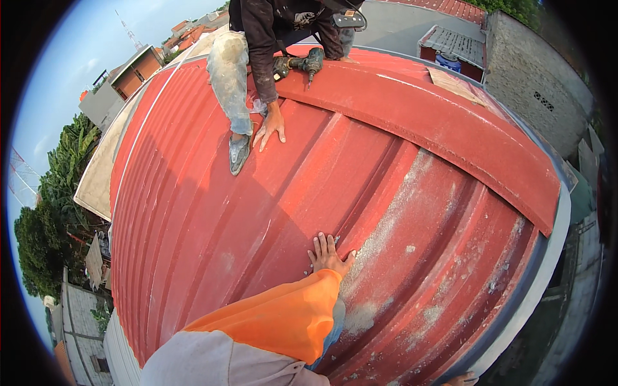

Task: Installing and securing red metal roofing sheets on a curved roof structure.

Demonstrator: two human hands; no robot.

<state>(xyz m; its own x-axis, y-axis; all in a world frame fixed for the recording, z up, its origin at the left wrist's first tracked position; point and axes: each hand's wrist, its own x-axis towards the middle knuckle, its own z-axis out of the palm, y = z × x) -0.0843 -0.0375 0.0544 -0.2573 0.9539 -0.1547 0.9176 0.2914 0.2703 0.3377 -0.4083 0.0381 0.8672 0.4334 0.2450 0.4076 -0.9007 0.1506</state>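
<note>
Resting palm-down, fingers spread, the left hand (329, 258) holds nothing; red ribbed metal roofing (296, 212) extends beneath and around it. The right hand (462, 379), beside the pale edge strip (561, 231), is mostly cropped; grip undeterminable.

On my remote feed I see red roofing (257, 215) lying open between the left hand (329, 258) and a co-worker's hand (271, 126) and shoe (239, 156), which block the far end. Raised ribs (389, 183) beside the left hand stand in any sideways slide. Farther up, a broad red ridge cap (444, 132) bars the right, a drill (301, 64) at its left end.
</note>
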